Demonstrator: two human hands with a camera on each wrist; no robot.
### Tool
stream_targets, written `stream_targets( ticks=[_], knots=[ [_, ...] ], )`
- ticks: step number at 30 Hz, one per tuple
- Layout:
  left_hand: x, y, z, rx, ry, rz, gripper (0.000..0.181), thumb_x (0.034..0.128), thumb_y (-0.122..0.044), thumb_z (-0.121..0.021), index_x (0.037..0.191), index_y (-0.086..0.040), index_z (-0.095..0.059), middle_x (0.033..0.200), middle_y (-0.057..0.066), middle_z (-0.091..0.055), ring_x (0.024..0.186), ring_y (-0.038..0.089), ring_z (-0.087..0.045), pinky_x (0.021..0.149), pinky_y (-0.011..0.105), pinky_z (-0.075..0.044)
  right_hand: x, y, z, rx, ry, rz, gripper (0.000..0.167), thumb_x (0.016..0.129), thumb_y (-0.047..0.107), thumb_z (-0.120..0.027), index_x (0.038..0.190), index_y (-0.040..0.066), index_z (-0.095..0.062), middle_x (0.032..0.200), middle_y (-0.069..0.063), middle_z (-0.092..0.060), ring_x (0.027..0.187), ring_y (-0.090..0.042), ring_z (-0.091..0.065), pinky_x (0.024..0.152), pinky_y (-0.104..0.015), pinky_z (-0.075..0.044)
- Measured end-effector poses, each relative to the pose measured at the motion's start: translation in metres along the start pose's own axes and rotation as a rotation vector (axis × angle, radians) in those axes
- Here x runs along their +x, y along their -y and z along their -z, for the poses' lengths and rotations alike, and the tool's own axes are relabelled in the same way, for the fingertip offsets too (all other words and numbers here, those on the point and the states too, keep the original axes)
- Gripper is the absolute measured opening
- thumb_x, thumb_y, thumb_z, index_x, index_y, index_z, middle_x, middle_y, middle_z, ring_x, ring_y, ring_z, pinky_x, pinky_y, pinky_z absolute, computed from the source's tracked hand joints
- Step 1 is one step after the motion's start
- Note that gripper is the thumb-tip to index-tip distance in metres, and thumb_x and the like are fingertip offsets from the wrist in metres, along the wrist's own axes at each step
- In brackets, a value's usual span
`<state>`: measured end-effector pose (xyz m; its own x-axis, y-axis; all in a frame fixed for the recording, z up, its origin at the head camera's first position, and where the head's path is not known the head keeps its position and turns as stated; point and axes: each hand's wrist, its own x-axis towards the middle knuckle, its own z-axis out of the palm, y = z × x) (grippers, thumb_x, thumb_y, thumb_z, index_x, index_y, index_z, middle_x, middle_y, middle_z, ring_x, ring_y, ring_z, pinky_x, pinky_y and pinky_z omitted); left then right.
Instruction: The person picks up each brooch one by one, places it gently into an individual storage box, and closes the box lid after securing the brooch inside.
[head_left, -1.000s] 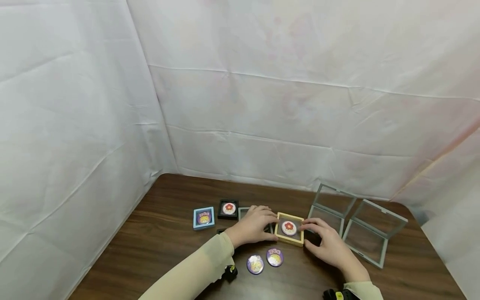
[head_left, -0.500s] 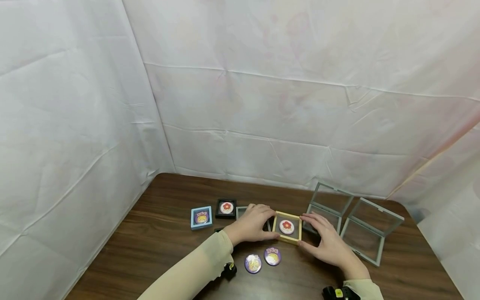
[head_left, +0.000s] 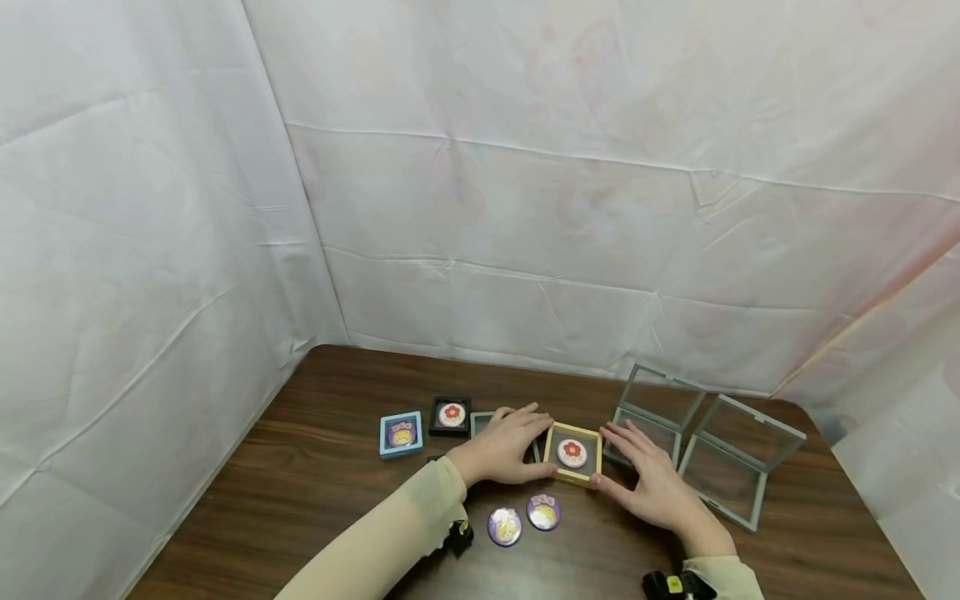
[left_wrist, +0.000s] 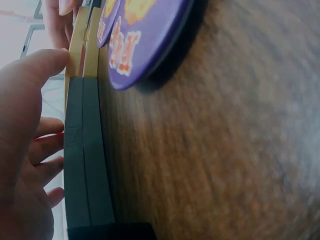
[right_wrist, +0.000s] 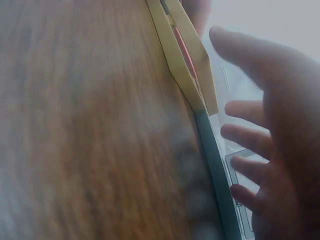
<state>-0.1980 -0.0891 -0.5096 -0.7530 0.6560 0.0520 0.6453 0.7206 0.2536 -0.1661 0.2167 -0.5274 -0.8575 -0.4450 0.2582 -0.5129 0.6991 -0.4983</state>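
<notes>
A yellow display frame (head_left: 573, 477) lies between my hands in the head view, with a white badge bearing a red flower (head_left: 572, 452) in its clear window. My left hand (head_left: 504, 450) stretches over a grey frame (head_left: 482, 424); its thumb and forefinger touch the yellow frame's left corners. My right hand (head_left: 647, 483) has thumb and fingertips at the right side, fingers loosely spread. In the right wrist view the yellow frame's halves stand slightly apart, red badge edge (right_wrist: 186, 52) between them. The thumb (right_wrist: 225, 42) is near the frame there; contact is unclear.
Two purple badges (head_left: 543, 512) lie in front of the yellow frame. A blue frame (head_left: 401, 435) and a black frame (head_left: 451, 417), each with a badge, sit at left. Two grey frames (head_left: 742, 462) stand unfolded at right. White cloth (head_left: 480, 208) hangs behind the wooden table (head_left: 300, 500).
My right fingers have come closer to the yellow frame's right side, and the thumb has moved to its front right corner. The whole head view has shifted slightly.
</notes>
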Motion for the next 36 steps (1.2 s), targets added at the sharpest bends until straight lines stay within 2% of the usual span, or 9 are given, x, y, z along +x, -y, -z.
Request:
stream_targets(
  ticks=[15,25,36],
  knots=[
    [-0.0004,-0.0006,-0.0011,0.007,0.020,0.002,0.085,0.1057,-0.069,-0.057,0.167,-0.011,-0.045,0.169,0.005,-0.049,0.164,0.031,-0.030,0.124,0.055,-0.033,0.0006,-0.0005,-0.0006,-0.013,0.046,-0.024,0.078,0.100,0.048,-0.080,0.161,0.008,-0.055,0.166,-0.021,-0.048,0.156,-0.055,-0.033,0.107,-0.088,-0.032],
    [-0.0004,-0.0005,-0.0018,-0.029,0.030,0.000,0.080,0.1090,-0.062,-0.056,0.168,-0.009,-0.044,0.168,0.003,-0.050,0.165,0.032,-0.027,0.126,0.055,-0.030,0.0007,-0.0022,-0.0006,-0.021,0.042,-0.018,0.077,0.099,0.048,-0.081,0.160,0.008,-0.056,0.166,-0.021,-0.049,0.155,-0.056,-0.035,0.106,-0.087,-0.033],
    [0.0003,-0.0007,-0.0030,-0.015,0.034,0.004,0.082,0.1086,-0.065,-0.054,0.168,-0.011,-0.043,0.168,0.002,-0.050,0.165,0.031,-0.027,0.126,0.055,-0.030,0.0003,-0.0024,-0.0002,-0.012,0.043,-0.017,0.078,0.099,0.048,-0.081,0.161,0.009,-0.055,0.166,-0.020,-0.049,0.155,-0.056,-0.035,0.107,-0.086,-0.033]
  ],
)
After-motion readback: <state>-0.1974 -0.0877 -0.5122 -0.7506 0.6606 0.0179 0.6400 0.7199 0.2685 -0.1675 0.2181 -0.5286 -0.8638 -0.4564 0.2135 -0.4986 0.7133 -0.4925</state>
